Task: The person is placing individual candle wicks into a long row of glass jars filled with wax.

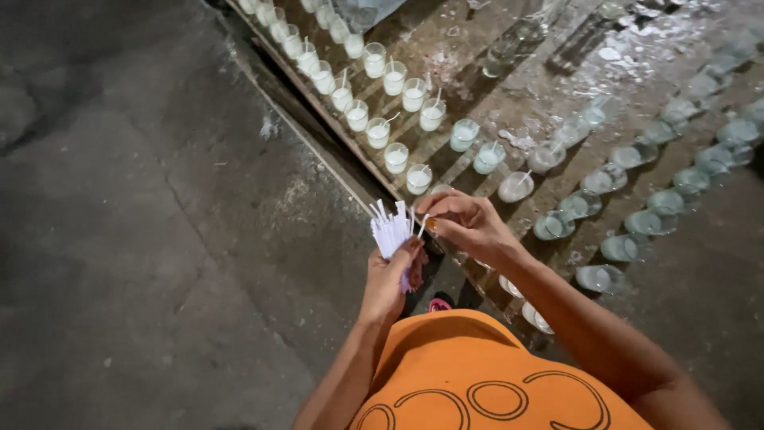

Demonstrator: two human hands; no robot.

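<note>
Head cam looking straight down: bundle of thin white wicks (391,231) sits upright in the left hand (388,280), grip closed around its lower end, just above the near edge of the table (477,48); right hand (469,224) is right beside it, fingertips pinched shut on one wick (422,224) at the top of the bunch; behind them, rows of small glasses filled with white wax (382,131), some with wicks in; further right the glasses (660,215) look clear; orange shirt (477,374) below; grey concrete floor (119,239) on the left.
</note>
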